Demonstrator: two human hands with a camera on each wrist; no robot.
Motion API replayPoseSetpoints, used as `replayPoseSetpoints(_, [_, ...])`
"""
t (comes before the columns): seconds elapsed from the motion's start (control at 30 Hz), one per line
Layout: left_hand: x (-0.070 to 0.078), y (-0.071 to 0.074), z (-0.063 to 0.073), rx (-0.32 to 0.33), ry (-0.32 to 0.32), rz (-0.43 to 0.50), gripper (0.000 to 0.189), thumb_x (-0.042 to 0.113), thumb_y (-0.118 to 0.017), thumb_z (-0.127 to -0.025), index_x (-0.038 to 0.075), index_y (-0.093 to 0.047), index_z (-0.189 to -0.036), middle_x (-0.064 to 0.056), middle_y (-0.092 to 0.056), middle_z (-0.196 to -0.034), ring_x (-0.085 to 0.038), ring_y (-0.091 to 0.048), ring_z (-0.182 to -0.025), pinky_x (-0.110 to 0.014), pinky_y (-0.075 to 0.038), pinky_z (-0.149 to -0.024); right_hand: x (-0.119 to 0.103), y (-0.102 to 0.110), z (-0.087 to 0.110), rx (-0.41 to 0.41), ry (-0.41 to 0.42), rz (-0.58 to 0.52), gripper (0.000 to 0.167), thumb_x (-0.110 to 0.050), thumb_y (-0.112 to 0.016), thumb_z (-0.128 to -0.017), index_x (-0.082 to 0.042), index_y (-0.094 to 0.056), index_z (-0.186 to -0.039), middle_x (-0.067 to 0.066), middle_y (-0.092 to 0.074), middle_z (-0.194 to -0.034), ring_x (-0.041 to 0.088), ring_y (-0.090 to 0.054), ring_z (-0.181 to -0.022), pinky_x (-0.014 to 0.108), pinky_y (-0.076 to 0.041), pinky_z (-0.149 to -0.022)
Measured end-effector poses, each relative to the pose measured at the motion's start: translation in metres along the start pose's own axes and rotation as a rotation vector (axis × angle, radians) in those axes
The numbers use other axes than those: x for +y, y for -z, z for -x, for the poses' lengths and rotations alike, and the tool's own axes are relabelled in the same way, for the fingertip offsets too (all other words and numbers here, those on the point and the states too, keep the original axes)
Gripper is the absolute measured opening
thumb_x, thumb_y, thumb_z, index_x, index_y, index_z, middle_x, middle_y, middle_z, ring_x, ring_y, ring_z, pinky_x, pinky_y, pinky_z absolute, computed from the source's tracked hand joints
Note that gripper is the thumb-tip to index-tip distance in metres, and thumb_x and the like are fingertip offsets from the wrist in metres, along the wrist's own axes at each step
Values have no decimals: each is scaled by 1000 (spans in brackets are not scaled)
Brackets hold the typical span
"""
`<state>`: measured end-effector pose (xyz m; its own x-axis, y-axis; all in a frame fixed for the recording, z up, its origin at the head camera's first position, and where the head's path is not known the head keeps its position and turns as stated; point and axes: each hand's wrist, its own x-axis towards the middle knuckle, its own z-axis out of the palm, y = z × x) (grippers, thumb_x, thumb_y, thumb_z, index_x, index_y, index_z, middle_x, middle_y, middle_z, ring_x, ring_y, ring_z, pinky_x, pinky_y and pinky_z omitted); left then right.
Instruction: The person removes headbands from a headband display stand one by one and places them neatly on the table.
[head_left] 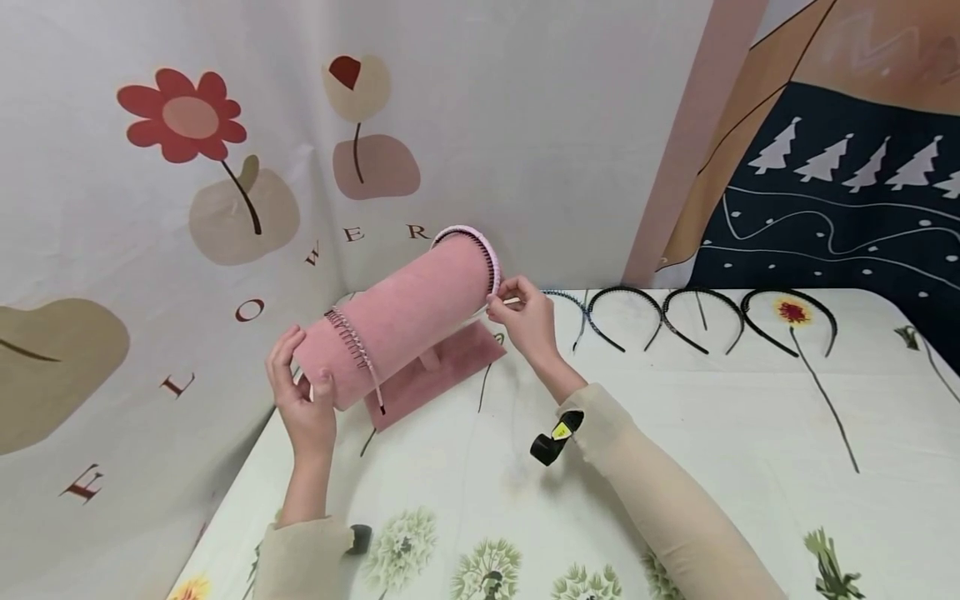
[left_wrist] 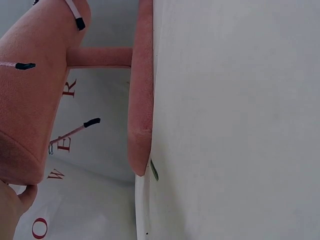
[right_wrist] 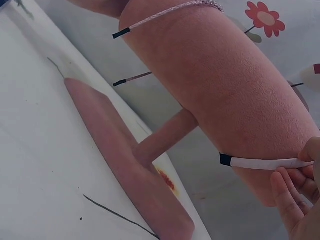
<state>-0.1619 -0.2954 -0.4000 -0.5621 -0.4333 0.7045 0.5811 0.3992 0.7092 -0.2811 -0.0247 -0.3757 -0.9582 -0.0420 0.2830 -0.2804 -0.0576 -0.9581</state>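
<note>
A pink velvet headband stand [head_left: 408, 304] has a thick tilted cylinder on a short post above a flat base [head_left: 408, 393]. My left hand [head_left: 306, 417] grips the cylinder's near left end, thumb in front and fingers behind. Around the far right end sits a pale lilac-white headband [right_wrist: 262, 164] with dark inner teeth and a black tip. My right hand [head_left: 528, 321] pinches that band by its front leg. Nearer the left hand, a sparkly pink toothed headband [head_left: 364, 353] wraps the cylinder, its black-tipped legs hanging free below.
Along the table's back edge stand a blue headband [head_left: 564, 295] and several black headbands [head_left: 626, 289] in a row, right of the stand. A white cloth with printed dandelions [head_left: 483, 571] covers the table. Printed fabric [head_left: 525, 125] hangs close behind the stand.
</note>
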Motion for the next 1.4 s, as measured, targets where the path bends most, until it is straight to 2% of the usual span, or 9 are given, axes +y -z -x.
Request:
replayPoseSetpoints(0.17, [0,1,0,-5,-7,-7,58,27,-61,-89,-5,-48,-136,3,-44,-146,-18,-43,-135,-13,-48,-89,0,1,-2,4,2,-4,11,-6,-67,-90,2,-60,-95,12,-68,-90,3,-69,-69,25,-62,-71])
replayPoseSetpoints(0.23, [6,-1,1,-8,-9,-11,58,26,-60,-89,-6,-48,-136,3,-44,-146,-18,-43,-134,-13,-48,-89,0,1,-3,4,-1,2,11,-6,-67,-91,2,-60,-95,12,-68,-91,2,-68,-69,25,-62,-71])
replayPoseSetpoints(0.4, [5,0,0,-9,-10,-9,58,27,-60,-89,-6,-48,-136,2,-44,-147,-18,-43,-134,-13,-48,-89,-1,4,-7,7,-22,-5,12,-7,-66,-91,2,-59,-95,10,-67,-89,2,-68,-68,25,-62,-71])
replayPoseSetpoints(0.43, [0,1,0,-7,-10,-8,58,28,-61,-89,-4,-49,-136,2,-44,-147,-19,-43,-134,-13,-48,-88,-1,5,-7,7,-29,-5,12,-7,-66,-91,2,-59,-96,10,-67,-88,2,-68,-68,25,-62,-71])
replayPoseSetpoints(1.0, [-2,2,1,-16,-11,-5,60,30,-62,-89,-4,-49,-136,1,-43,-148,-19,-43,-134,-13,-49,-87,5,24,-27,40,-91,42,11,-6,-63,-92,2,-57,-97,4,-62,-84,0,-66,-66,21,-61,-70])
replayPoseSetpoints(1.27, [-2,1,2,-21,-5,2,61,32,-62,-89,-3,-48,-137,-1,-43,-148,-19,-43,-134,-14,-49,-89,12,33,-36,67,-140,54,8,-5,-62,-91,-2,-54,-91,1,-60,-80,0,-66,-65,21,-61,-69])
replayPoseSetpoints(1.4, [-2,0,-1,-3,-9,3,61,33,-63,-89,-3,-49,-136,-1,-44,-148,-21,-44,-133,-15,-49,-90,12,40,-37,62,-142,73,10,-6,-63,-92,-2,-54,-92,2,-60,-81,0,-67,-65,21,-61,-69])
